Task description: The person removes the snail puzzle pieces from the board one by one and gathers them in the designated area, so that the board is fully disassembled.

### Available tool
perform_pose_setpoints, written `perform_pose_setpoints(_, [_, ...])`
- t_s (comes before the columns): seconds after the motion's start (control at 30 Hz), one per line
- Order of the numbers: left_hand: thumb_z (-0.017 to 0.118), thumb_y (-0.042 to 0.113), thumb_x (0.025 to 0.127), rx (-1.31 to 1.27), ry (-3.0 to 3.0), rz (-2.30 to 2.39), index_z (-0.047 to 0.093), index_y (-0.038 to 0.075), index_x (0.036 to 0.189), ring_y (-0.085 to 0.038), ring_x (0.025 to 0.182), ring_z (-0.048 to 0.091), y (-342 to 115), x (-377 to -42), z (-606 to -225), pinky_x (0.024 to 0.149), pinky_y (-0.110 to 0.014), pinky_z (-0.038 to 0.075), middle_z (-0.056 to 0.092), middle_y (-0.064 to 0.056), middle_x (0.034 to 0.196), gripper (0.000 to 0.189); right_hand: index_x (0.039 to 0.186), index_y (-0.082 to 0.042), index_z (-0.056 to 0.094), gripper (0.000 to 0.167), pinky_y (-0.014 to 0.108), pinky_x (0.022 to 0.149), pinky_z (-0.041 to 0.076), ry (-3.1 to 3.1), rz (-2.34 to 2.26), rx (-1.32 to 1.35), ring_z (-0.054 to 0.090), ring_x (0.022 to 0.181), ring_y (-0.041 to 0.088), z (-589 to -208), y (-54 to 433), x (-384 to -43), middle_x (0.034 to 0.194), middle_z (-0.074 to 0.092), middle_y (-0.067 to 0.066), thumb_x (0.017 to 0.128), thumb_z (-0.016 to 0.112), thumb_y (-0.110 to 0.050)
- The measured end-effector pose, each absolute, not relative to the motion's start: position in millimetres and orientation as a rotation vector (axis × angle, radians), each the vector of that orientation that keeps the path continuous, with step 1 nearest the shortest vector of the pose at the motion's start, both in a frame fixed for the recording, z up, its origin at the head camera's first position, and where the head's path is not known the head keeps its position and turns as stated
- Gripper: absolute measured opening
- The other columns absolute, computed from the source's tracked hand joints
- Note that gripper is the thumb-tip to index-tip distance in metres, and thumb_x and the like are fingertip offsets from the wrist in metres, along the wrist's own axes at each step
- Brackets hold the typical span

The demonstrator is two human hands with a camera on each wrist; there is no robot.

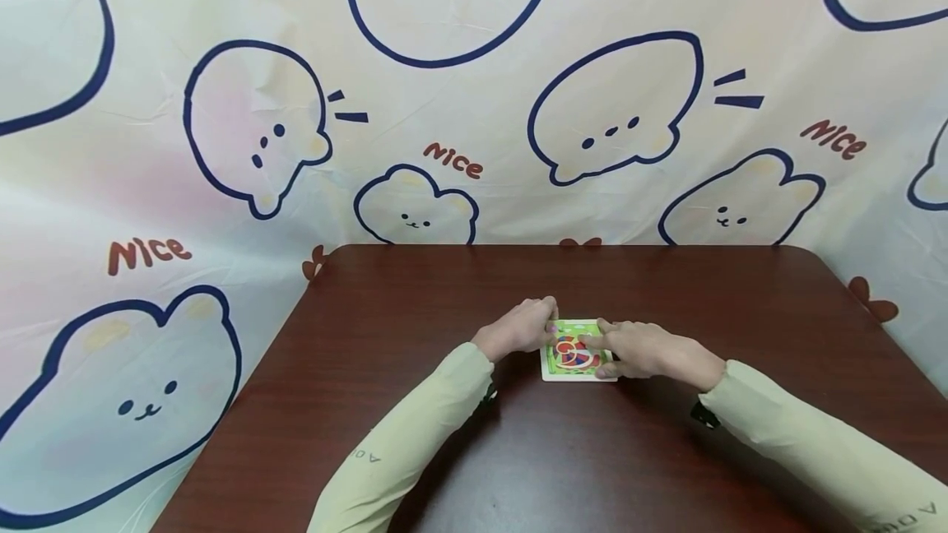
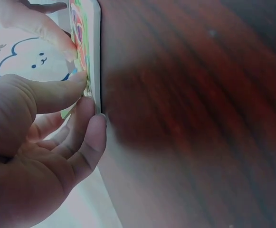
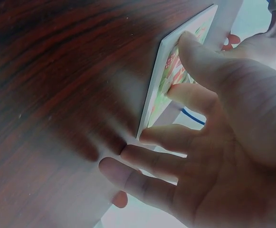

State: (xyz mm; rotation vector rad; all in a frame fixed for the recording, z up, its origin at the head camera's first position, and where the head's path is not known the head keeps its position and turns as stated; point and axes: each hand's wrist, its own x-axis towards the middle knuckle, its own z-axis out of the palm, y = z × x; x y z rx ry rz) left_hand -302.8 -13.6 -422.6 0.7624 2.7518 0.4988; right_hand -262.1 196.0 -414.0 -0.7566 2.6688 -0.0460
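Observation:
A small square picture puzzle (image 1: 573,352) lies flat on the brown table, with a white border and a green, red and blue print. My left hand (image 1: 521,326) is at its upper left side. In the left wrist view the left thumb (image 2: 64,90) and bent fingers (image 2: 92,135) pinch the puzzle's edge; whether they hold a loose piece or the board itself, I cannot tell. From the other side, my right hand (image 1: 652,349) rests its extended fingers on the picture. In the right wrist view the right thumb (image 3: 199,59) also touches the face, near the white rim.
The dark wooden table (image 1: 415,294) stretches around the puzzle on every side. Behind it and to the left hangs a pale cloth (image 1: 504,105) printed with blue cartoon outlines. Light sleeves (image 1: 415,426) cover both forearms.

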Motion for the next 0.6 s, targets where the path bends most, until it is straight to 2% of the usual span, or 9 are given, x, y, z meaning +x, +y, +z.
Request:
perform_pose_setpoints(0.17, [0.060, 0.019, 0.098, 0.759, 2.761, 0.568, 0.058, 0.012, 0.109, -0.011, 0.071, 0.054, -13, -299, -423, 0.058, -0.020, 0.042, 0.061, 0.000, 0.091, 0.013, 0.145, -0.022, 0.049, 0.062, 0.058, 0.091, 0.047, 2.665, -0.045, -0.761, 0.053, 0.125, 0.043, -413, 195, -262, 0.151, 0.038, 0.028, 0.090, 0.068, -0.043])
perform_pose_setpoints(0.4, [0.060, 0.023, 0.098, 0.736, 2.780, 0.652, 0.065, 0.014, 0.106, -0.012, 0.067, 0.053, -20, -298, -412, 0.057, -0.021, 0.042, 0.065, -0.001, 0.097, 0.012, 0.146, -0.022, 0.048, 0.064, 0.060, 0.095, 0.044, 2.640, -0.069, -0.731, 0.050, 0.128, 0.043, -411, 195, -262, 0.152, 0.037, 0.027, 0.089, 0.069, -0.043])
perform_pose_setpoints(0.6, [0.060, 0.025, 0.098, 0.714, 2.802, 0.701, 0.066, 0.016, 0.103, -0.013, 0.068, 0.054, -37, -302, -401, 0.058, -0.022, 0.042, 0.066, 0.000, 0.093, 0.012, 0.145, -0.020, 0.048, 0.064, 0.060, 0.097, 0.043, 2.655, -0.089, -0.749, 0.049, 0.129, 0.043, -411, 196, -262, 0.152, 0.036, 0.028, 0.089, 0.069, -0.043])
